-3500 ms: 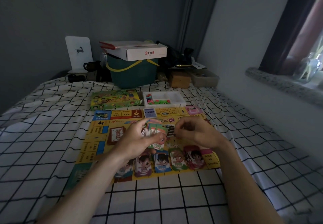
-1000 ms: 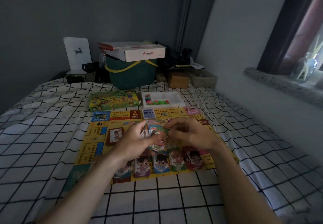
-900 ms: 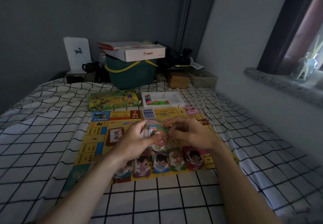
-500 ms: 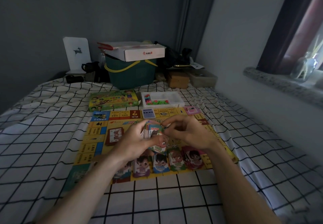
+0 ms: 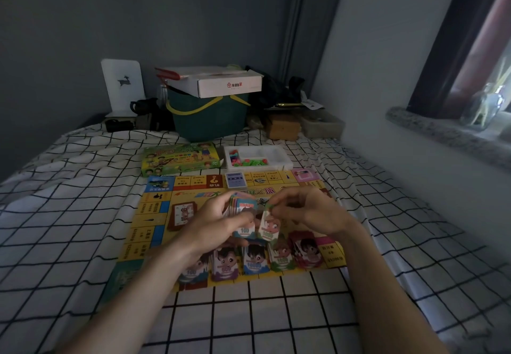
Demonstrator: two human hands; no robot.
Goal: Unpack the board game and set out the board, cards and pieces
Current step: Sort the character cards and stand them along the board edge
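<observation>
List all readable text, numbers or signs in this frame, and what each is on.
"100": front card of the stack gripped by the left hand.
"100": leftmost card pile on the board.
"1000": green card pile.
Deer silhouette, no words: white stand.
Red logo and characters on the white carton: too small to read.
Board squares, game box, card pinched by the right hand: blurred.

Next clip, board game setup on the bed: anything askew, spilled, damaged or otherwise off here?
Nothing stands out. The board lies flat on the checked sheet, note piles sit in a row along its near edge, and the pieces stay inside the white tray. The left hand holds the stack of notes; the right hand pinches one green note.
</observation>
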